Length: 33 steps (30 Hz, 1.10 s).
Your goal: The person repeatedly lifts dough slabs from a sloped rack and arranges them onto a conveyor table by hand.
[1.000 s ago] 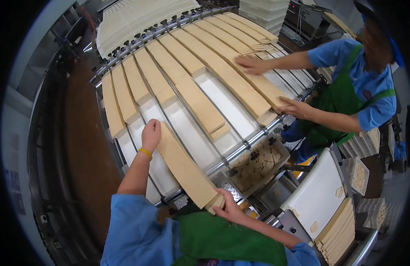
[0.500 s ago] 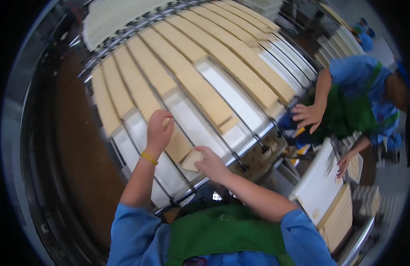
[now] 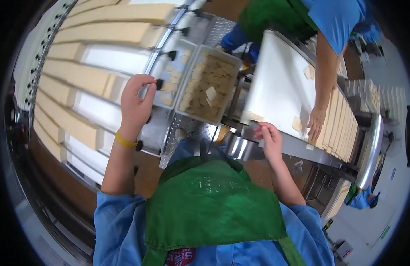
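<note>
My left hand (image 3: 136, 99), with a yellow band at the wrist, is raised by the near edge of the slatted table. Its thumb and forefinger are pinched together; what they hold, if anything, is hidden. Pale dough-like strips (image 3: 85, 77) lie in rows on that table beside it. On the other side, my right hand (image 3: 270, 139) reaches to the corner of a white belt (image 3: 280, 75). Its fingers are loosely curled and a little apart, with nothing visible in them. Just beyond the fingertips, a pale flat piece (image 3: 254, 117) lies at the belt's corner.
Between the two work surfaces stands a bin (image 3: 182, 104) of cut pale pieces, beside a tray (image 3: 166, 104) with more scraps. A co-worker's hand (image 3: 318, 122) rests by a row of cut strips (image 3: 338, 126). A metal cylinder (image 3: 238, 146) sits under the belt's end.
My view has turned right, from the slatted table towards the white belt. My right hand has moved from the strips to the belt's corner, and the pale piece is no longer visible in it.
</note>
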{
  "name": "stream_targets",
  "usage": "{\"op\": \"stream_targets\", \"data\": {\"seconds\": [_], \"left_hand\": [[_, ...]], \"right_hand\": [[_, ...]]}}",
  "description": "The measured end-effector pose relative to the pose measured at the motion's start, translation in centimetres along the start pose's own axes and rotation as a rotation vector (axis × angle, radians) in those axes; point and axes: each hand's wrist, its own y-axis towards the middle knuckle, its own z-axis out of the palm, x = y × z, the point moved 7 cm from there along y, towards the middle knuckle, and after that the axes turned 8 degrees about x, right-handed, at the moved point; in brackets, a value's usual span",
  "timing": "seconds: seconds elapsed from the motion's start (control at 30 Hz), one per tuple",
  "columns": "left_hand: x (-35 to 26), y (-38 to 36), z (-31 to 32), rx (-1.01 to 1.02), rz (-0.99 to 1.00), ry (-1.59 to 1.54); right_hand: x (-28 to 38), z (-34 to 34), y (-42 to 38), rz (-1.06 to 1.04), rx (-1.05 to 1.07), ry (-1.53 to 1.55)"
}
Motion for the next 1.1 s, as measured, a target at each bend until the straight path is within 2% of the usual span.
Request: {"op": "stream_targets", "data": {"seconds": [0.03,0.1,0.23,0.37,0.47,0.57,0.67,0.77,0.87,0.97,1.03,1.1], "left_hand": [[-1.9,1.4,2.7,0.075,-0.012,-0.021],[-5.5,3.6,8.4,0.175,0.083,-0.056],[-14.5,6.4,19.8,0.359,0.239,-0.117],[-23.0,6.8,29.9,0.604,0.379,-0.217],[-28.0,6.3,36.6,0.753,0.469,-0.262],[-30.9,6.1,43.7,0.902,0.502,-0.297],[-31.4,7.2,51.7,0.992,0.503,-0.175],[-30.3,10.0,60.3,0.902,0.543,-0.001],[-30.2,14.3,67.6,0.7,0.586,0.157],[-31.7,17.7,73.1,0.742,0.577,0.409],[-31.3,18.4,75.2,0.649,0.518,0.445],[-30.8,17.8,75.8,0.58,0.447,0.487]], "right_hand": [[-1.1,-2.8,-1.2,-0.034,-0.102,0.078],[-4.1,-9.2,-3.9,-0.121,-0.338,0.22],[-10.8,-20.4,-9.5,-0.043,-0.94,0.466],[-16.2,-29.6,-11.1,-0.058,-1.323,0.523],[-18.0,-33.9,-8.8,-0.184,-1.368,0.528],[-16.2,-34.5,-7.1,-0.13,-1.339,0.108],[-14.6,-33.7,-7.4,-0.033,-1.344,0.054],[-13.9,-33.8,-7.6,0.041,-1.309,-0.022],[-14.2,-34.0,-7.6,0.078,-1.287,-0.056],[-14.6,-34.2,-7.8,0.1,-1.282,-0.081],[-14.7,-34.3,-7.7,0.07,-1.276,-0.035],[-13.8,-34.6,-8.0,0.087,-1.265,-0.146]]}}
